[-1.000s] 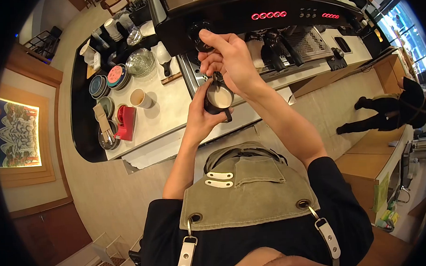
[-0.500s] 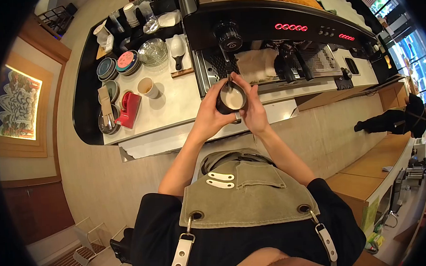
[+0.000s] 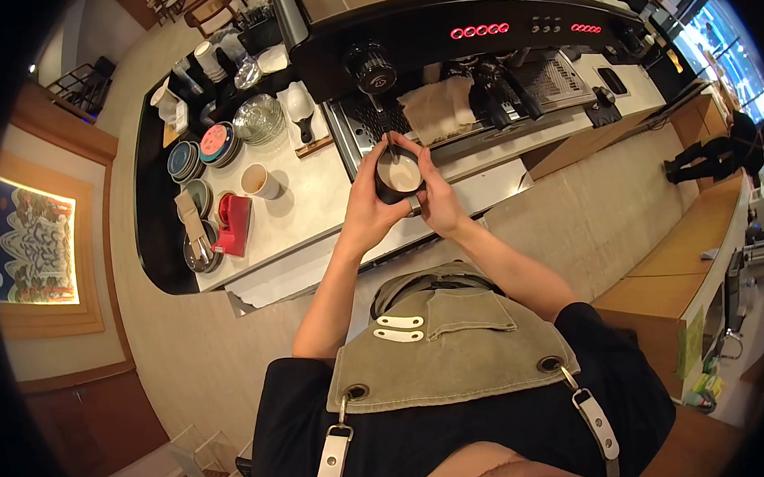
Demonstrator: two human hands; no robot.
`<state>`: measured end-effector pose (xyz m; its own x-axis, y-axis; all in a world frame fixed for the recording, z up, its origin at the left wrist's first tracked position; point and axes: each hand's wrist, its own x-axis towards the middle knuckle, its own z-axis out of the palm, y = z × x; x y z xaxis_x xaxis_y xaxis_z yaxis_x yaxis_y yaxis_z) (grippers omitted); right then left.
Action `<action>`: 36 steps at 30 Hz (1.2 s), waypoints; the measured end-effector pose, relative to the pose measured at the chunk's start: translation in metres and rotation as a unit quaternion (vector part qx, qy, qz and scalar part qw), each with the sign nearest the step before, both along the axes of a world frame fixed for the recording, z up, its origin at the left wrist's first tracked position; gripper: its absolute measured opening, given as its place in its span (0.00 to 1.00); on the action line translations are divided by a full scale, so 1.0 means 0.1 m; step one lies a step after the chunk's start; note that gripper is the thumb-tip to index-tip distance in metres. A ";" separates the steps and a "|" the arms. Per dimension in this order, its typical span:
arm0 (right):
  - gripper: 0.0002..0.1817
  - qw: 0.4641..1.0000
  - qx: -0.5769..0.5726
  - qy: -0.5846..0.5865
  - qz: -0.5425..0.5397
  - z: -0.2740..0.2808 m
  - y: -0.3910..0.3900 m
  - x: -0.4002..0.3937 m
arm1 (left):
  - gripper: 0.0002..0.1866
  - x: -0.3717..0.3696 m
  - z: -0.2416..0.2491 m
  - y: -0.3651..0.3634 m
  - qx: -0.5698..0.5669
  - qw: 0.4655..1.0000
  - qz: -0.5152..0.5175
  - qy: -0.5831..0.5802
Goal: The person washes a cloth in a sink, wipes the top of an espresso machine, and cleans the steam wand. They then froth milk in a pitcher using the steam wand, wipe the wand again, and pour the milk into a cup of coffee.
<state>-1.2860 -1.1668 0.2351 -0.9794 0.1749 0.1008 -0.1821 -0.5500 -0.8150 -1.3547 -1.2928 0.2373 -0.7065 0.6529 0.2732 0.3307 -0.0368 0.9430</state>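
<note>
A dark milk pitcher [image 3: 385,188] with pale, milky liquid in it is between my two hands, just in front of the espresso machine [image 3: 323,58]. My left hand [image 3: 366,203] wraps round its left side. My right hand [image 3: 439,198] cups the right side, close to the handle [image 3: 414,206]. From the machine the steam wand [image 3: 389,143] comes down into the pitcher; its tip is hidden in the liquid. Some fingertips reach up near the wand at the far rim.
A paper cup [image 3: 260,182], a red tape dispenser [image 3: 233,224], stacked plates [image 3: 218,144] and glass dishes [image 3: 260,120] stand on the counter to the left. A cloth [image 3: 438,110] lies on the drip tray beside the portafilters [image 3: 505,97]. Another person [image 3: 719,151] is far right.
My view has turned a little, so the machine and counter sit differently in it. Both hands stay round the pitcher, with the steam wand still in it.
</note>
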 end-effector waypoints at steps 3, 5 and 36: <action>0.34 1.000 0.013 0.005 -0.002 0.01 0.00 0.00 | 0.49 0.01 0.03 0.00 0.000 1.000 -0.012 -0.016; 0.34 1.000 0.026 0.006 -0.008 0.03 0.01 0.00 | 0.49 0.03 0.09 -0.01 -0.009 1.000 -0.018 -0.018; 0.36 0.932 0.112 -0.339 -0.065 -1.51 1.94 2.42 | 0.42 1.16 -1.63 1.40 -0.049 0.964 0.233 -0.118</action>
<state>-1.0444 -0.9723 0.0837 -0.8028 0.3457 -0.4858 0.3635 -0.3622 -0.8583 -1.2390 -1.1527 0.0740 -0.9644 0.2634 0.0223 0.0656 0.1570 0.9854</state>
